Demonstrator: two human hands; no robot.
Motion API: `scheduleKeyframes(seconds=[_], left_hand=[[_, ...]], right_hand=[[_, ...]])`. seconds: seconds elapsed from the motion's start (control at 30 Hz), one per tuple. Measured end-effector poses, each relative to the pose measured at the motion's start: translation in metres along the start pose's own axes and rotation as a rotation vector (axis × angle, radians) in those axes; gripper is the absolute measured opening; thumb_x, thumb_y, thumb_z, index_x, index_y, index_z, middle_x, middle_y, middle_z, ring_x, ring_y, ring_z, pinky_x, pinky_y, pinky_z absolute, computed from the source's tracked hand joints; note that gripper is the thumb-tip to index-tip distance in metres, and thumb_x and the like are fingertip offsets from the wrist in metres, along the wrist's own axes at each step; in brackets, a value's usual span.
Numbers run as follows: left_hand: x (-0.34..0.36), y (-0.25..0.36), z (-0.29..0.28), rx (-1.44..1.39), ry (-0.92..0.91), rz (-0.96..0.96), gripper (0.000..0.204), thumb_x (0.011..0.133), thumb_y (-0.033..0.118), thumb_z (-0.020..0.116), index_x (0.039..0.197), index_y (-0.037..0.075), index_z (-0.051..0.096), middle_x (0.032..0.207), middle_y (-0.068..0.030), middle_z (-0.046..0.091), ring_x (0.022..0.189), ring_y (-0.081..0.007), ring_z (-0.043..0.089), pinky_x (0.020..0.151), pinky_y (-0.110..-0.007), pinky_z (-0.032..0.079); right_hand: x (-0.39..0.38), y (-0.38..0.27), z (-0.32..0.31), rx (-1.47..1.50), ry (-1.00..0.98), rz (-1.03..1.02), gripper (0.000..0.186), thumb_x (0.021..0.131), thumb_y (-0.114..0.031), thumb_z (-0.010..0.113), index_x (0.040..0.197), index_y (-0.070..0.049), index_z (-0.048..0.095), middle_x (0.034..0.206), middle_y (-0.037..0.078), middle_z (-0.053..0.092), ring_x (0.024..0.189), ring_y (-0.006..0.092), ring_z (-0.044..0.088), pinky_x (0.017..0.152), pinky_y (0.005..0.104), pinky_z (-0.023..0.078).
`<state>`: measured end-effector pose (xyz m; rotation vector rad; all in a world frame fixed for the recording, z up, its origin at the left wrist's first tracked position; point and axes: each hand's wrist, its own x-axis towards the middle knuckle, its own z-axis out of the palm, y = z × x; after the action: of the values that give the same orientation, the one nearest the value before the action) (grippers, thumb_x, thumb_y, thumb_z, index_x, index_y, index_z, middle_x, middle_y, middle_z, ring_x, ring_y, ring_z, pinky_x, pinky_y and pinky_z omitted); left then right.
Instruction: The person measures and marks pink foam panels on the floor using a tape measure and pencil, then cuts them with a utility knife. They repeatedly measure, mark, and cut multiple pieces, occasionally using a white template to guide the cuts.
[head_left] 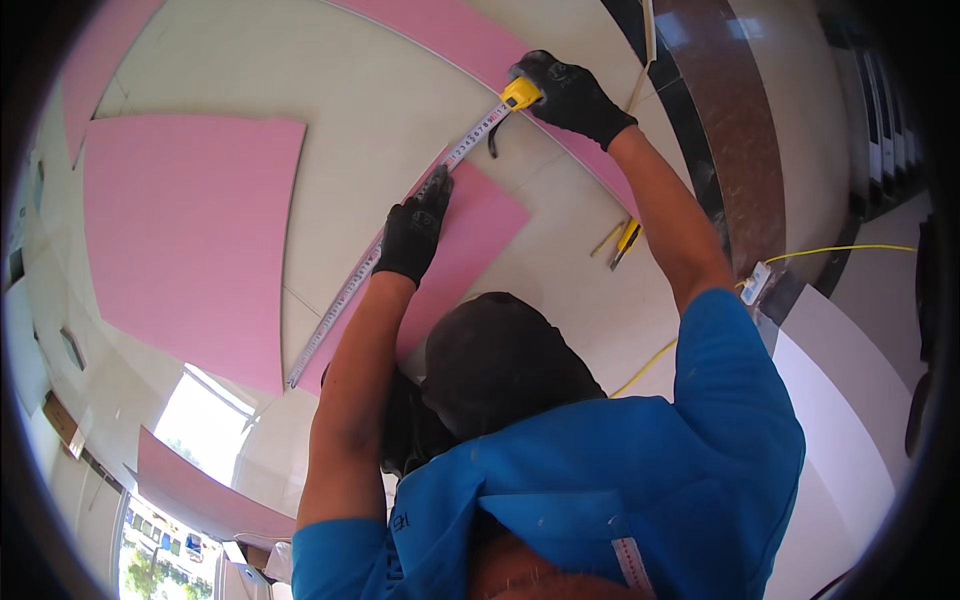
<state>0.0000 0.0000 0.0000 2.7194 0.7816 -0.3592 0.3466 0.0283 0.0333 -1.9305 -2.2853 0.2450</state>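
Note:
My right hand [565, 95], in a black glove, grips a yellow tape measure case [519, 94] near the top centre. Its metal blade [340, 300] runs out diagonally down-left along the long edge of a pink board [475, 220]. My left hand [415, 225], also gloved, rests on blade and board edge at the middle, its fingers pressed together over the blade. Beside my right forearm, a yellow utility knife [625, 243] lies on the tiles next to a thin yellow piece [607, 237].
A large pink board [190, 240] lies at left, a long pink strip [580, 160] behind my right hand, more pink pieces [190, 480] lower left. A white power strip [755, 283] with yellow cable sits right, near a dark floor border [680, 120]. A thin wooden stick [649, 30] lies top right.

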Motion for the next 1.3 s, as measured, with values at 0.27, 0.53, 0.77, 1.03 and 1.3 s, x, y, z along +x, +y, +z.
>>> scheduleKeyframes(seconds=[0.27,0.53,0.77,1.03,1.3], left_hand=[[0.001,-0.002,0.002,-0.03,-0.014,0.021,0.07,0.087,0.003,0.051,0.152,0.013,0.028,0.161,-0.0064,0.024,0.09,-0.0215,0.065,0.07,-0.036,0.052],[-0.001,-0.003,-0.002,-0.114,-0.058,0.031,0.073,0.082,0.002,0.053,0.151,0.012,0.03,0.16,-0.0076,0.025,0.091,-0.025,0.064,0.07,-0.039,0.052],[-0.009,-0.005,0.004,-0.174,0.165,0.011,0.084,0.076,0.004,0.066,0.151,0.017,0.032,0.147,-0.0061,0.046,0.082,-0.0257,0.066,0.068,-0.041,0.053],[-0.004,-0.01,0.014,-0.137,-0.001,0.038,0.098,0.069,0.01,0.077,0.153,0.019,0.026,0.149,-0.0072,0.044,0.097,-0.024,0.066,0.075,-0.04,0.054],[-0.004,-0.002,0.007,-0.174,-0.073,-0.027,0.1,0.07,0.003,0.073,0.154,0.02,0.023,0.157,-0.0003,0.032,0.096,-0.0265,0.066,0.074,-0.04,0.056]], right_hand=[[-0.006,0.117,-0.001,-0.062,0.154,0.149,0.048,0.079,-0.007,0.063,0.127,-0.013,0.057,0.126,0.011,0.059,0.112,0.0273,0.061,0.095,0.0371,0.049],[0.009,0.082,0.004,-0.002,-0.135,0.178,0.062,0.082,-0.015,0.064,0.141,-0.022,0.048,0.143,0.01,0.047,0.124,0.0278,0.054,0.102,0.0375,0.045],[-0.101,0.058,-0.007,0.036,0.197,0.332,0.047,0.09,-0.043,0.062,0.123,-0.011,0.059,0.113,0.014,0.066,0.107,0.0319,0.063,0.091,0.0404,0.051],[-0.239,-0.029,0.017,0.097,-0.035,0.721,0.045,0.091,-0.046,0.06,0.119,-0.011,0.057,0.109,0.011,0.065,0.105,0.029,0.063,0.087,0.0417,0.051],[-0.299,-0.056,0.018,0.182,-0.041,1.087,0.03,0.091,-0.042,0.06,0.096,-0.013,0.059,0.084,0.008,0.065,0.087,0.0286,0.064,0.075,0.0429,0.05]])
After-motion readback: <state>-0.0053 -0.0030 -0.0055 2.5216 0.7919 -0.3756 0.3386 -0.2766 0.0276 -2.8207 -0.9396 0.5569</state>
